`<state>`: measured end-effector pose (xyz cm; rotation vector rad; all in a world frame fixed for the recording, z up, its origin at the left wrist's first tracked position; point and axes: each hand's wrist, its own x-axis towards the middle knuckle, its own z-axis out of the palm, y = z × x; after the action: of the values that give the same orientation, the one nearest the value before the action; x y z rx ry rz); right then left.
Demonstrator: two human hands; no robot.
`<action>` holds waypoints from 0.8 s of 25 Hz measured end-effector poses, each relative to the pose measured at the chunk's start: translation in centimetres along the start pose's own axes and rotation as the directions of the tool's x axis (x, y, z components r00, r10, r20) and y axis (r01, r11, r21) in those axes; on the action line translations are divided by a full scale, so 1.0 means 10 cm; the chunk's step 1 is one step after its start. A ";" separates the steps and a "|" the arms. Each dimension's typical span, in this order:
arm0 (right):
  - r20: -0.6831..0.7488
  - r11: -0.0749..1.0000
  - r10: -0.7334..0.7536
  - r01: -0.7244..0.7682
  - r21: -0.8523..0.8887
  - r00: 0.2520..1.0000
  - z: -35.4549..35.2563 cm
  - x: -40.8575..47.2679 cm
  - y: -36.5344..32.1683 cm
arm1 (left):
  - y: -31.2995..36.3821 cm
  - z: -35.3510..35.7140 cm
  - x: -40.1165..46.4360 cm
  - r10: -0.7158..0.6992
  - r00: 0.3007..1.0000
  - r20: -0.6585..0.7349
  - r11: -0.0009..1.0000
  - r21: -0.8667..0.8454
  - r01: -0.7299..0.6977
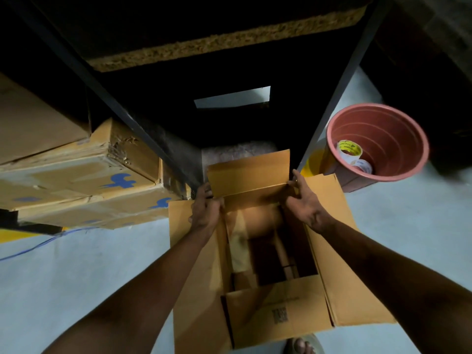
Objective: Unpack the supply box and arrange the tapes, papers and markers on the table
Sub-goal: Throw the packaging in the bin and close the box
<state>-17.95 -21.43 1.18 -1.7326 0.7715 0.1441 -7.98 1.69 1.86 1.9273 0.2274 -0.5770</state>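
An open brown cardboard supply box [339, 264] stands on the pale floor in front of me, its four flaps spread. My left hand [205, 209] grips the box's left rim at the far corner. My right hand [305, 200] grips the far right corner where the far flap [249, 172] folds. Inside the box I make out dim brown shapes [255, 223], blurred and too dark to name. No markers or papers are visible.
A dark table or shelf frame [224, 44] looms above the box. Stacked cardboard cartons [76, 180] sit to the left. A pink bucket [398, 129] holding tape rolls [350, 149] stands to the right. A blue wire [33, 247] lies on the floor. My sandalled foot [302, 344] is below.
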 end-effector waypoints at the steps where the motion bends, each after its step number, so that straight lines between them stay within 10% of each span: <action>1: -0.028 0.998 -0.026 0.024 -0.054 0.999 0.00 -0.09 -0.04 | 0.06 -0.02 -0.07 0.004 1.000 0.001 0.999 -0.032 -0.004; 8: 0.021 0.593 -0.495 0.355 -0.723 0.869 0.07 -0.78 -0.18 | -0.21 -0.23 -0.58 0.078 0.988 0.132 0.994 0.070 -0.088; 15: 0.378 0.359 -0.044 0.368 -0.858 0.925 0.42 -0.81 0.23 | -0.49 -0.22 -0.87 0.121 0.957 0.263 0.781 0.570 -0.256; 20: 0.315 0.449 0.023 0.272 -0.851 0.949 0.59 -0.75 0.41 | -0.58 -0.43 -1.24 0.326 0.942 -0.081 0.732 0.652 -0.198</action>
<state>-24.36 -13.44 -0.48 -2.6951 0.3088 0.8182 -19.84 9.26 4.57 2.6300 -0.1558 -0.2847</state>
